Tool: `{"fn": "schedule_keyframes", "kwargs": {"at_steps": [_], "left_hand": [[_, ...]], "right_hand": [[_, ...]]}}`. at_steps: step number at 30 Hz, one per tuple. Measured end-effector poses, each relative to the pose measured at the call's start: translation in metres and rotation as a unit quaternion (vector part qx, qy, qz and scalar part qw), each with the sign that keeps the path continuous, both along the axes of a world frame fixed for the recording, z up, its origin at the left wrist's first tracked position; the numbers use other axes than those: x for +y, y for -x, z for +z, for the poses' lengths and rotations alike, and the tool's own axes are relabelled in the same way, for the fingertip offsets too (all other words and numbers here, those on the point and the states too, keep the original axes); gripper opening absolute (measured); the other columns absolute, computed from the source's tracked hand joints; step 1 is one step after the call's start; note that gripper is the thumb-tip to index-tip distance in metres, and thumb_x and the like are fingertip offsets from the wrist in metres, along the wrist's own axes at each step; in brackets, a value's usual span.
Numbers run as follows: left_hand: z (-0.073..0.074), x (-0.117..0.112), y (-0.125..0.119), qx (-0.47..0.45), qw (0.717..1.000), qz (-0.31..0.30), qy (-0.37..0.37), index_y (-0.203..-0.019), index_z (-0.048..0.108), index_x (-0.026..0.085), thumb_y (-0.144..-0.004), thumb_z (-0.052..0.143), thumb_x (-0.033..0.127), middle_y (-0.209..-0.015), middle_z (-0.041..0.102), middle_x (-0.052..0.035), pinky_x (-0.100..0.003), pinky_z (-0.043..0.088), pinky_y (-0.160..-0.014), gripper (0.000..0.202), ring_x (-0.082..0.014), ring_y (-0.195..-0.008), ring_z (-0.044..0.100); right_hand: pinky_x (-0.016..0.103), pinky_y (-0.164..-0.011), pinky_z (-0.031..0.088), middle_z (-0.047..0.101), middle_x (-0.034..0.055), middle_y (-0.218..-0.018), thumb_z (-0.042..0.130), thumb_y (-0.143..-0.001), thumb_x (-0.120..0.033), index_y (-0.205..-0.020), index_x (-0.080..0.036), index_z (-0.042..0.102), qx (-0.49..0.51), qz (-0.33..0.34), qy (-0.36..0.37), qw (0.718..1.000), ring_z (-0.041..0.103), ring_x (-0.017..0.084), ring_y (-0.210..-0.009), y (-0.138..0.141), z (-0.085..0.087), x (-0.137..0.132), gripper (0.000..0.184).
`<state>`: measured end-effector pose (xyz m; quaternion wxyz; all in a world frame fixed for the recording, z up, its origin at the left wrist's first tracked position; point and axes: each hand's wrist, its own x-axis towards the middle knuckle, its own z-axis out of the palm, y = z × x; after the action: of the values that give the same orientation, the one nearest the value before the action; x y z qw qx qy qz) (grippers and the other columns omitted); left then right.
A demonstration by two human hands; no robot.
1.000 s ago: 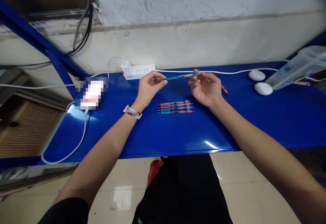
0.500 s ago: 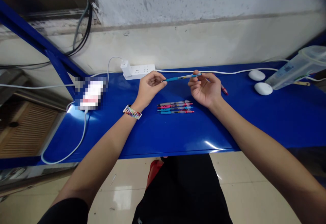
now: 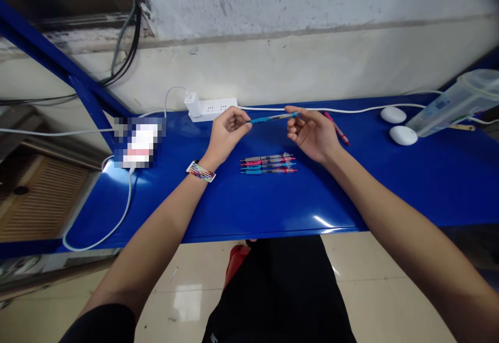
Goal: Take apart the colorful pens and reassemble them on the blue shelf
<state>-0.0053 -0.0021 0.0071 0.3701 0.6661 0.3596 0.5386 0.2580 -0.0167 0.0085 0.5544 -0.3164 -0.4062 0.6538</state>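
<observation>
A blue pen (image 3: 273,118) is held level above the blue table (image 3: 390,187). My left hand (image 3: 226,132) pinches its left end, fingers curled. My right hand (image 3: 310,134) touches its right end with thumb and fingertips, the other fingers loosely spread. Below the hands lies a row of several pens (image 3: 268,165) side by side, with pink, blue and red parts. A single red pen (image 3: 337,130) lies on the table just right of my right hand. A patterned band (image 3: 201,172) is on my left wrist.
A white power strip (image 3: 212,108) with a plugged charger and white cables sits by the wall. Two white oval objects (image 3: 402,135) and a clear plastic container (image 3: 456,106) lie at the right. A blurred item (image 3: 138,143) sits at the left. A blue frame beam (image 3: 58,62) slants at the left.
My right hand has loosened its fingers on the pen's right end and shifted slightly left, uncovering the red pen on the table. The blue pen has moved a little left and up.
</observation>
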Motion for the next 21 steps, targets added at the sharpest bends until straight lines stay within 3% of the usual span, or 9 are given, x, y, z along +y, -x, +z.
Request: {"fn": "schedule_keyframes", "kwargs": {"at_steps": [5, 12, 17, 21], "left_hand": [[0.005, -0.002, 0.004, 0.032, 0.997, -0.065, 0.036, -0.101, 0.074, 0.025, -0.093, 0.079, 0.030, -0.084, 0.076, -0.0026, -0.035, 0.062, -0.085, 0.011, -0.0183, -0.084, 0.075], [0.009, -0.005, 0.011, 0.177, 0.981, -0.076, 0.014, -0.091, 0.080, 0.022, -0.093, 0.078, 0.032, -0.085, 0.081, -0.0042, -0.034, 0.057, -0.079, 0.010, -0.0175, -0.080, 0.072], [0.011, -0.006, 0.015, 0.237, 0.967, -0.090, 0.025, -0.085, 0.081, 0.021, -0.088, 0.080, 0.028, -0.086, 0.083, -0.0044, -0.035, 0.059, -0.083, 0.007, -0.0182, -0.080, 0.074], [0.011, -0.009, 0.016, 0.270, 0.959, -0.086, 0.007, -0.084, 0.081, 0.022, -0.087, 0.078, 0.023, -0.088, 0.084, -0.0046, -0.036, 0.060, -0.086, 0.005, -0.0192, -0.083, 0.075]], "right_hand": [[0.030, -0.063, 0.063, 0.077, 0.0046, -0.079, 0.076, -0.086, -0.027, -0.102, -0.018, 0.082, -0.073, 0.012, -0.036, 0.997, 0.067, 0.015, -0.061, 0.002, 0.001, -0.004, 0.019], [0.033, -0.061, 0.059, 0.081, 0.0056, -0.079, 0.083, -0.082, -0.030, -0.090, -0.022, 0.073, -0.201, 0.041, -0.080, 0.976, 0.070, 0.018, -0.062, -0.006, 0.008, -0.011, 0.015], [0.037, -0.078, 0.057, 0.083, 0.0088, -0.086, 0.081, -0.084, -0.024, -0.089, -0.021, 0.073, -0.338, 0.053, -0.153, 0.927, 0.076, 0.023, -0.081, -0.010, 0.009, -0.014, 0.010], [0.038, -0.079, 0.053, 0.081, 0.0070, -0.088, 0.076, -0.082, -0.022, -0.087, -0.020, 0.078, -0.445, 0.043, -0.206, 0.870, 0.072, 0.022, -0.080, -0.011, 0.006, -0.014, 0.005]]}}
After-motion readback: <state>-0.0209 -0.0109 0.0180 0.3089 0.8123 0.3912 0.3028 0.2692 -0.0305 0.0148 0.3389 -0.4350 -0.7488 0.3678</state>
